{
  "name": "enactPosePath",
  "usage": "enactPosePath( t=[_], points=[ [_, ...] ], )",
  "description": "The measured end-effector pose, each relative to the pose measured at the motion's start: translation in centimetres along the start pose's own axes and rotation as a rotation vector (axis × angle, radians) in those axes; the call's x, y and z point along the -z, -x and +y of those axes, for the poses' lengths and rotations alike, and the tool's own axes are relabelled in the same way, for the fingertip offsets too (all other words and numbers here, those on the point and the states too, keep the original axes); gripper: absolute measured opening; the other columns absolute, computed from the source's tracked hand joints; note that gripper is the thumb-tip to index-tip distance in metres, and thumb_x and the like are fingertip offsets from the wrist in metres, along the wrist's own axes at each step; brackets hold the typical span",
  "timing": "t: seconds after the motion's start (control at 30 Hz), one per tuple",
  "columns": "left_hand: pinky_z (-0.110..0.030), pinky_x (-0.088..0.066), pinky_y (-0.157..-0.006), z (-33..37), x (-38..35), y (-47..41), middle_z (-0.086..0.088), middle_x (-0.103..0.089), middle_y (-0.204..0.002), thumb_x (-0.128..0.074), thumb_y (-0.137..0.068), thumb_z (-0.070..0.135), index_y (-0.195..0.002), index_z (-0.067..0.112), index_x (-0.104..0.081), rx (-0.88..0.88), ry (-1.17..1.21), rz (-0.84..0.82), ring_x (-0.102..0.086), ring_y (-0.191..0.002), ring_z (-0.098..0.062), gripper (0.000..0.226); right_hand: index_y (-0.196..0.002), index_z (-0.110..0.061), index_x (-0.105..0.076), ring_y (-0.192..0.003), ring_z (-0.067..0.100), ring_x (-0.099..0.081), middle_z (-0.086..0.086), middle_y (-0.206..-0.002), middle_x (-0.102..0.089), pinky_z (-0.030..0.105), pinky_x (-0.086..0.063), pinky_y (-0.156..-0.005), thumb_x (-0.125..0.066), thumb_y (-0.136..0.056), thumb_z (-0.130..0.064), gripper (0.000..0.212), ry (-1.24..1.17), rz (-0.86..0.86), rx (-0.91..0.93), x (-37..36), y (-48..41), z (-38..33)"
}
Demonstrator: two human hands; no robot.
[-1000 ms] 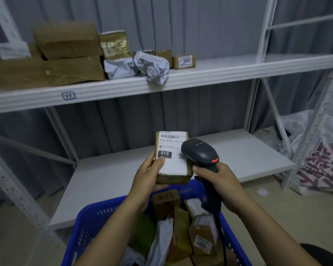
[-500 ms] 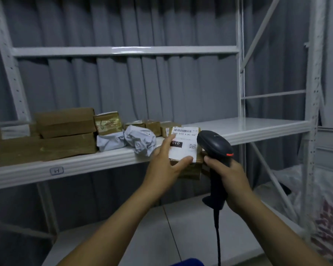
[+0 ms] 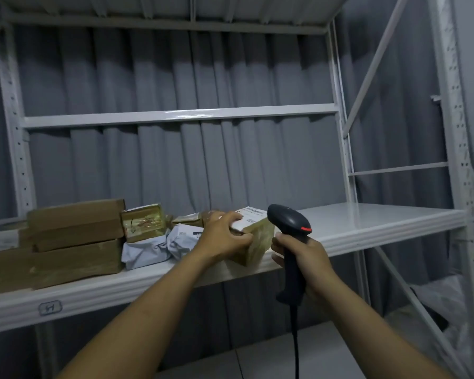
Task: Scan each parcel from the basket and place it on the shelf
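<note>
- Since half a second ago we have carried the small brown cardboard parcel with a white printed label (image 3: 253, 236) forward from mid-air in front of the shelf onto the white metal shelf board (image 3: 367, 222); it now sits at the board's front edge, label facing up.
- Our left hand (image 3: 222, 237) is closed around the parcel's left end, fingers over the top and thumb on the near side.
- Our right hand (image 3: 304, 258) is wrapped around the grip of the black handheld barcode scanner with a red stripe (image 3: 290, 228). We hold the scanner upright, just to the right of the parcel, its head level with the label. Its black cable (image 3: 294, 346) hangs straight down from the grip.
- We cannot tell whether the scanner head touches the parcel.
- Left of the held parcel, on the same board: two crumpled grey plastic mailer bags (image 3: 159, 247), a small box wrapped in glossy yellowish tape (image 3: 144, 222) resting on them, and a stack of large flat brown cardboard boxes (image 3: 74, 242) at the far left.
- More small brown boxes (image 3: 192, 218) lie behind the mailers, partly hidden by our left hand.
- A small handwritten tag (image 3: 50, 307) is stuck on the shelf's front lip; we cannot read it with certainty.
- Grey pleated curtain (image 3: 175, 165) hangs behind the rack.
</note>
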State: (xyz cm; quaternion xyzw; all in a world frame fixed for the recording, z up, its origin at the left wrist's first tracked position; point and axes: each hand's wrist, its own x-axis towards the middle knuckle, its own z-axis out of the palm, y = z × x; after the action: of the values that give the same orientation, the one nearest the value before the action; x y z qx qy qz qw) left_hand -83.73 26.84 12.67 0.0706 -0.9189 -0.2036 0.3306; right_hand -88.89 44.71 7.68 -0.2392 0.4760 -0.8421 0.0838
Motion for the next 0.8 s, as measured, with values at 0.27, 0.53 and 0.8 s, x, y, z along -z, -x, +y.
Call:
enactPosePath(
  t=[0.27,0.53,0.8],
  points=[
    [-0.042,-0.030,-0.113,-2.5,-0.2,-2.9,-0.001,-0.036,-0.152,-0.058,-0.089,0.043,-0.147,0.032,-0.033,-0.263,-0.540,-0.067,-0.036,-0.135,-0.025,0.064,-0.090,-0.001,-0.066,-0.059,0.021,-0.061,0.014,-0.075,-0.066,0.029,-0.052,-0.051,-0.069,-0.087,-0.009,0.009,0.072,0.086,-0.022,4.1,-1.0,1.8],
    [-0.045,-0.009,-0.120,-4.4,-1.4,-4.2,0.001,-0.010,-0.162,-0.049,-0.094,0.048,-0.152,0.037,-0.017,-0.242,-0.836,-0.161,-0.009,-0.148,-0.027,0.067,-0.083,-0.002,-0.066,-0.052,0.019,-0.056,0.011,-0.073,-0.065,0.027,-0.048,-0.049,-0.069,-0.086,-0.011,0.010,0.183,0.081,-0.036,4.3,-0.8,3.8],
    [-0.053,-0.010,-0.119,-4.1,-1.4,-4.0,-0.002,-0.003,-0.162,-0.046,-0.093,0.056,-0.153,0.033,-0.015,-0.157,-0.857,-0.199,-0.006,-0.148,-0.029,0.072,-0.081,-0.002,-0.064,-0.047,0.016,-0.054,0.010,-0.070,-0.061,0.024,-0.045,-0.043,-0.069,-0.086,-0.011,0.012,0.275,0.055,-0.048,3.3,0.2,3.4]
  ],
)
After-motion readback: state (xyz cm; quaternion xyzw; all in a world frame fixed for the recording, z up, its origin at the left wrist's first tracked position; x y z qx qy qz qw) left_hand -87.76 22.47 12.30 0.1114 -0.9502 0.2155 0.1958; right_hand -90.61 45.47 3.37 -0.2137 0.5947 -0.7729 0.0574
